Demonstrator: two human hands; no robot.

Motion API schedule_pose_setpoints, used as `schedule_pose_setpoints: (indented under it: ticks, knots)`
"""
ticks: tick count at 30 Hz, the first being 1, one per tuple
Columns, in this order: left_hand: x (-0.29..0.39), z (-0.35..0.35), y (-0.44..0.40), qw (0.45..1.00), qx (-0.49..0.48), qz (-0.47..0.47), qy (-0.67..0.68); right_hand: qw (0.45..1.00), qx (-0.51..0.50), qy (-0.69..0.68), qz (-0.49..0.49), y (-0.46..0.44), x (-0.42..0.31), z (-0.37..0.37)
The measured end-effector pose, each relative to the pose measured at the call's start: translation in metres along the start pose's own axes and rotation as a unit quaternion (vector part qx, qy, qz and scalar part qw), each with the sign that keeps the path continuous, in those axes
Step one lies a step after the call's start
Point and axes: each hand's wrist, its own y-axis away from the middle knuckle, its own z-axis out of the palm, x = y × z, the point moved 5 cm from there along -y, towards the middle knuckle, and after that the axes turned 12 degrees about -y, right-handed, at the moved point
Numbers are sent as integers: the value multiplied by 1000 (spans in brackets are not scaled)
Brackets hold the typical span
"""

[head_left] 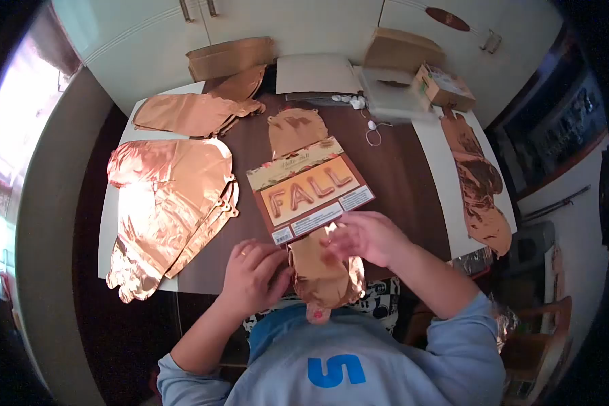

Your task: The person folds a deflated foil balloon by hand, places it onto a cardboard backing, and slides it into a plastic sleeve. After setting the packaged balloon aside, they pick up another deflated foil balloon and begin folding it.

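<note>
A printed cardboard package [310, 189] reading "FALL" lies tilted at the middle of the table. A flat, copper-coloured foil balloon [321, 274] sticks out below it, over the table's front edge, and another foil piece [296, 128] shows above it. My left hand [256, 277], with curled fingers, is at the left edge of the lower foil balloon and appears to grip it. Over that balloon's upper right part is my right hand [369, 238], close to the package's lower edge. Its fingertips are bent and blurred, so their hold is unclear.
Large flat foil balloons [176, 183] are stacked on the left, with more foil pieces [189, 111] behind. A long foil balloon [477, 179] lies at right. At the back are a small cardboard box [446, 86], a white panel [318, 74] and white string [373, 133].
</note>
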Motion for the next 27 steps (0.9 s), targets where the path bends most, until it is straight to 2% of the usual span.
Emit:
schedule_pose_setpoints:
  ticks: [1, 3, 4, 6, 7, 9, 10, 13, 17, 20, 23, 27]
  knots:
    - [-2, -4, -3, 1000, -6, -9, -8, 991, -3, 133, 12, 12, -4, -4]
    - [-5, -9, -13, 999, -18, -25, -21, 921, -8, 387, 32, 43, -14, -5]
    - [-11, -2, -12, 998, -46, -34, -7, 872, 2, 489, -28, 54, -19, 5]
    - [-20, 6, -22, 998, -53, -2, -33, 733, 27, 665, -145, 78, -24, 19]
    - [-24, 11, -28, 997, -59, 14, -43, 655, -19, 714, -248, 81, -23, 25]
    - [-35, 23, -37, 996, -86, 15, -22, 459, -110, 766, -435, 82, -10, 28]
    - [-41, 28, -42, 995, -91, 28, -12, 482, -132, 786, -364, 71, 1, 22]
    - [-58, 35, -55, 995, -83, 56, -1, 469, -172, 807, -315, 55, 26, 17]
    - [-62, 36, -64, 994, -89, 57, 16, 374, -165, 861, -304, 64, 33, 17]
    - [-60, 39, -66, 994, -89, 58, 25, 252, -127, 837, -468, 66, 48, -4]
    - [-47, 36, -56, 994, -92, 58, 14, 291, -124, 789, -527, 77, 54, -3]
    - [-19, 22, -34, 991, -97, 87, -16, 334, -143, 751, -552, 89, 65, -14]
